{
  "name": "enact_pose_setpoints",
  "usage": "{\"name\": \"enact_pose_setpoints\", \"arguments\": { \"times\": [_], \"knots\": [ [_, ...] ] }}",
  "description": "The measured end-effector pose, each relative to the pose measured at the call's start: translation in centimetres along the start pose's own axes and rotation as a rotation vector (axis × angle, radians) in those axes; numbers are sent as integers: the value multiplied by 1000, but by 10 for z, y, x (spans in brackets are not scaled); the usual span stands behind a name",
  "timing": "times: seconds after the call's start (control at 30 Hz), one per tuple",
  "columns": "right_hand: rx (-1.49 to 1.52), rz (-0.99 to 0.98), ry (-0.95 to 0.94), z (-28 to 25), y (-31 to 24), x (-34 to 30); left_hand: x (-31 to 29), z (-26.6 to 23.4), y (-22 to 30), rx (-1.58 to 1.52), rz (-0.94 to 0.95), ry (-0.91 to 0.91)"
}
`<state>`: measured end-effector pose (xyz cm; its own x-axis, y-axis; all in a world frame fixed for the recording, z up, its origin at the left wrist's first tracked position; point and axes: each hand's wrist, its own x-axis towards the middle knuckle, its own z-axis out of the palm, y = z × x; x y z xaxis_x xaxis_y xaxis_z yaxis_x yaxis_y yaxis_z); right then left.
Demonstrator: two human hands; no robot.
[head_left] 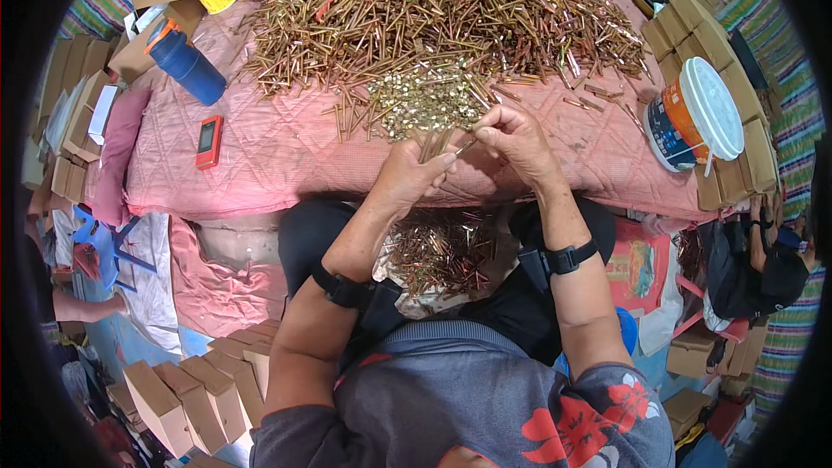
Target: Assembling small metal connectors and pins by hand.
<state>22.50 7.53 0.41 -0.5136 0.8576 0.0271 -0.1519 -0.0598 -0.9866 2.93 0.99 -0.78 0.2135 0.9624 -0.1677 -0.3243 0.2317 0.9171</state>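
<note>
My left hand (411,175) is closed around several thin brass-coloured metal rods (431,146), their ends sticking up past the fingers. One more rod (466,146) slants from its thumb toward my right hand (523,146). The right thumb and fingers are pinched together at that rod's far end; whatever sits between them is too small to make out. Just beyond both hands lies a heap of small shiny metal pieces (425,97). Behind it spreads a large pile of similar rods (451,13). In my lap, a cloth holds another batch of rods (439,257).
A pink quilted cover (286,156) lies over the work surface. On the left are a blue bottle (188,65) and a red device (209,142); a lidded white bucket (693,117) stands right. Cardboard boxes (195,394) line the sides. Other people's limbs (87,305) show at both edges.
</note>
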Motion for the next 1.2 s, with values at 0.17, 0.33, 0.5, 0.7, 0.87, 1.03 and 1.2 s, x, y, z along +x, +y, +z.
{"name": "enact_pose_setpoints", "arguments": {
  "times": [0.17, 0.33, 0.5, 0.7, 0.87, 1.03, 1.2],
  "knots": [
    [25, -28, 75, 4, 7, 4, 0, 0, -1, 2, 9, -10],
    [-177, -53, 74, -5, 19, 9, 1, 5, -3, -22, -37, -25],
    [-125, 52, 146, 11, -4, 3, 1, 0, -3, -118, -76, -34],
    [-151, 41, -2, -7, 7, -4, 2, -1, -4, -62, -106, -54],
    [41, 100, 32, 6, -7, -4, -2, 2, 5, -164, -101, -31],
    [-87, 46, 20, -1, 3, -4, 0, -3, 0, -104, -99, -45],
    [-10, -17, 42, 10, 0, -1, -2, -3, 1, -132, -88, -19]
  ]
}}
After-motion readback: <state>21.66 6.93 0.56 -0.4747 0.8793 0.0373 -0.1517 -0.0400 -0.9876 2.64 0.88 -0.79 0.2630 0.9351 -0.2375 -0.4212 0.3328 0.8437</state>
